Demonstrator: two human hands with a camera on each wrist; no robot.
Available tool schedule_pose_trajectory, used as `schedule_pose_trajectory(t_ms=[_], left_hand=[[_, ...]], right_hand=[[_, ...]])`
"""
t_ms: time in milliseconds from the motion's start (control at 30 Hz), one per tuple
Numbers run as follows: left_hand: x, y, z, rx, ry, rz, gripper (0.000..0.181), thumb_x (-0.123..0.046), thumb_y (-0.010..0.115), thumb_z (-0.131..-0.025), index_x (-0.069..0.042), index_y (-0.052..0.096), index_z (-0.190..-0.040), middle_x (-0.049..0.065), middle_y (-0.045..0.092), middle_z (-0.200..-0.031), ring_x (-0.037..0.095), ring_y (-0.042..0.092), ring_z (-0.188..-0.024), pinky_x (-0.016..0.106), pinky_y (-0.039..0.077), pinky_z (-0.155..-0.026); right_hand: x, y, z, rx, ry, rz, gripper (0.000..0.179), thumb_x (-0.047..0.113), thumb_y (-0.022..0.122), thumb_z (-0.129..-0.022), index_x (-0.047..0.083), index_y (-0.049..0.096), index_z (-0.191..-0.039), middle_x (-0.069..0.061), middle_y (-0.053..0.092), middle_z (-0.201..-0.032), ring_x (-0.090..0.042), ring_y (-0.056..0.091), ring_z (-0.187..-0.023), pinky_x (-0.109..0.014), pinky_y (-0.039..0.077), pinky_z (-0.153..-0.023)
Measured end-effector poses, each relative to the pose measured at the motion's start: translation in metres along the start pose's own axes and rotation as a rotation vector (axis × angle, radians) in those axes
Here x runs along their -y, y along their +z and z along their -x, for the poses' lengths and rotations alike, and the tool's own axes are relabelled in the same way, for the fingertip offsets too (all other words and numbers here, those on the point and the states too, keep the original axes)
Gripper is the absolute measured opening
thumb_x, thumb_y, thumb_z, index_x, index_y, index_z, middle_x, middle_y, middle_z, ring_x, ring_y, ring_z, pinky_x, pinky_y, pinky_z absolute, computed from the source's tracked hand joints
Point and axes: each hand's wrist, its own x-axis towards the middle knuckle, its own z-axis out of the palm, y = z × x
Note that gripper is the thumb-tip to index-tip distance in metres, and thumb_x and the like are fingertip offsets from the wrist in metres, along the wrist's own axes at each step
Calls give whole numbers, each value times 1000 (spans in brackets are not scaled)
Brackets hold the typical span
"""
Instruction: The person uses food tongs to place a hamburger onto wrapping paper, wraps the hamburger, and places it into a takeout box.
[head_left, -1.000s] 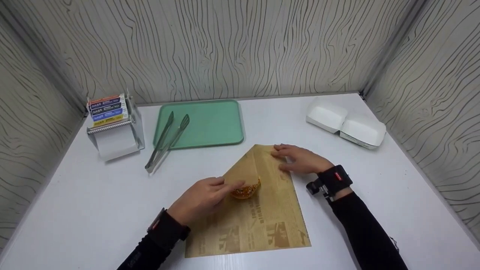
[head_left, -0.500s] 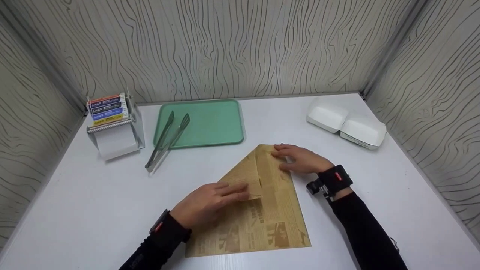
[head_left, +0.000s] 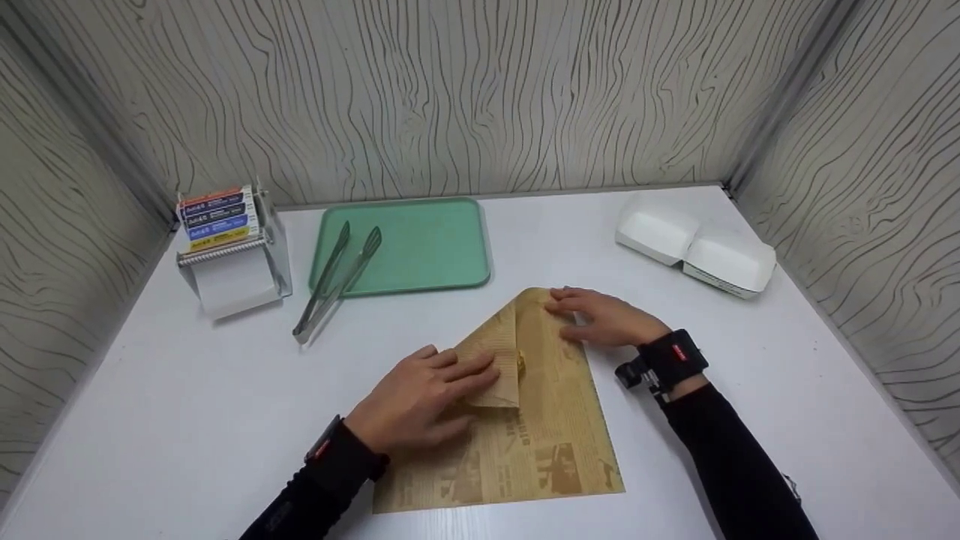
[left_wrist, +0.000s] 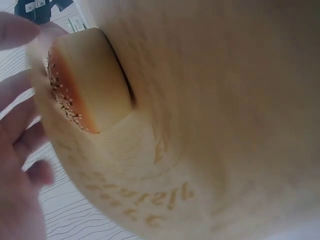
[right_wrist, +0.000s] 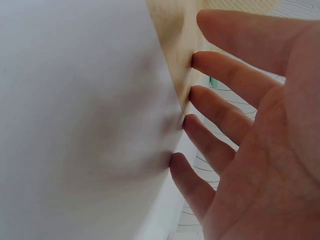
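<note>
The left hand (head_left: 431, 394), fingers loosely spread, rests on the folded flap of the brown paper (head_left: 551, 405). The left wrist view shows a seeded bun (left_wrist: 95, 75) inside that fold (the head view gives barely a sliver). The paper lies on the table (head_left: 187, 420), long axis running away from the person, narrowed end farthest. The right hand (head_left: 600, 319), fingers spread, touches its far right edge with the fingertips.

Bun (left_wrist: 102, 82) on paper (head_left: 562, 420), tray (head_left: 435, 247) behind.
</note>
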Motion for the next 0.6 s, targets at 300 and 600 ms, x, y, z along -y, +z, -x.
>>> schedule_pose_trajectory(t_ms=[300, 600], left_hand=[[1, 2, -9, -2, -6, 78, 64, -51, 68, -97, -17, 56, -150, 3, 57, -152, 21, 45, -148, 39, 35, -122], [-4, -1, -13, 92, -61, 98, 63, -49, 66, -99, -18, 53, -152, 3, 55, -152, 21, 38, -153, 39, 32, -124]], right_hand=[[-1, 3, 1, -1, -6, -4, 57, 25, 64, -102, 5, 49, -153, -17, 35, -166, -42, 27, -155, -61, 27, -122], [-4, 20, 32, -18, 4, 18, 62, 22, 65, -101, 12, 44, -158, -13, 25, -171, -39, 22, -157, -59, 27, -123]])
